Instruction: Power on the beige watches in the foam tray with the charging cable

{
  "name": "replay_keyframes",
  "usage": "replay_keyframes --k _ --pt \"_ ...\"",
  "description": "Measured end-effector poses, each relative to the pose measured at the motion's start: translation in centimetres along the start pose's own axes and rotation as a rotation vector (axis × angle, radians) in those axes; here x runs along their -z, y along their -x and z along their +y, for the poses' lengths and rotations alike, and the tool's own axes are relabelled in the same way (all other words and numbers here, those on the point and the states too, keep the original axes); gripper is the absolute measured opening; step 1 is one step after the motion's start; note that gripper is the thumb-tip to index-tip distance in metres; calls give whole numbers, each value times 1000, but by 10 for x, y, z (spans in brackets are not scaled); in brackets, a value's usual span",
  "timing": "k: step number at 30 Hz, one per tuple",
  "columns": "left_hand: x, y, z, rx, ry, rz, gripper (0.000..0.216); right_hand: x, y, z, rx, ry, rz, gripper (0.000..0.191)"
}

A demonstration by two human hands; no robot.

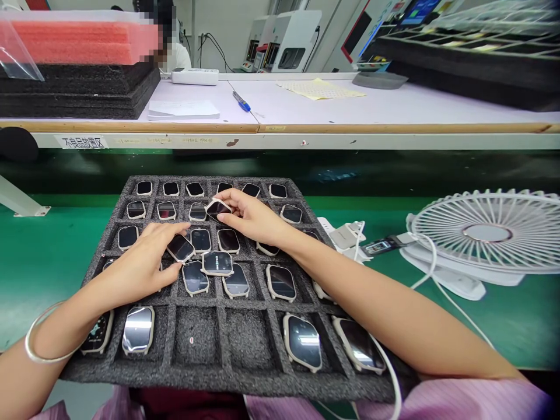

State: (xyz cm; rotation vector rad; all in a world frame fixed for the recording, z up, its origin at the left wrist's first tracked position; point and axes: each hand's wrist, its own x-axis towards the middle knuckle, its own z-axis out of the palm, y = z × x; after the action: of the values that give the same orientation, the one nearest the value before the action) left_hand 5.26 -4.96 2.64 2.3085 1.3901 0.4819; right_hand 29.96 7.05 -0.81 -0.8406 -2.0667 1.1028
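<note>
A dark grey foam tray point(199, 373) with square pockets lies before me, holding many smartwatch bodies without straps. My right hand point(245, 213) pinches a smartwatch point(217, 208) between thumb and fingers, tilted above the second row. Between the thumb and fingers of my left hand point(151, 256) is another smartwatch point(181, 248), also tilted. Close by, a smartwatch with a lit screen point(217, 263) rests across the tops of two others, a left one point(195, 277) and a right one point(236, 281). Two front pockets show bare foam.
To the right stand a white fan point(485, 233) and a white cable point(433, 262). Behind the tray runs a raised shelf point(262, 111) with a blue pen point(241, 101), paper, and stacked foam point(74, 87) at left. More trays point(472, 64) sit at right. A person is beyond.
</note>
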Motion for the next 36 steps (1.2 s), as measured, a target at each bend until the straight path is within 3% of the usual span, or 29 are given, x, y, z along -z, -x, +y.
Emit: replay_keyframes --k 9,20,28,36 --pt "-1 -1 -4 -25 -3 -6 51 3 0 0 32 162 -46 35" --pt "-1 0 -10 142 -23 68 43 4 0 1 93 300 -62 40" --pt "4 -2 -6 81 -10 46 31 4 0 -2 105 285 -65 39" --pt "3 -4 -2 42 -59 209 26 4 1 -1 99 293 -64 40"
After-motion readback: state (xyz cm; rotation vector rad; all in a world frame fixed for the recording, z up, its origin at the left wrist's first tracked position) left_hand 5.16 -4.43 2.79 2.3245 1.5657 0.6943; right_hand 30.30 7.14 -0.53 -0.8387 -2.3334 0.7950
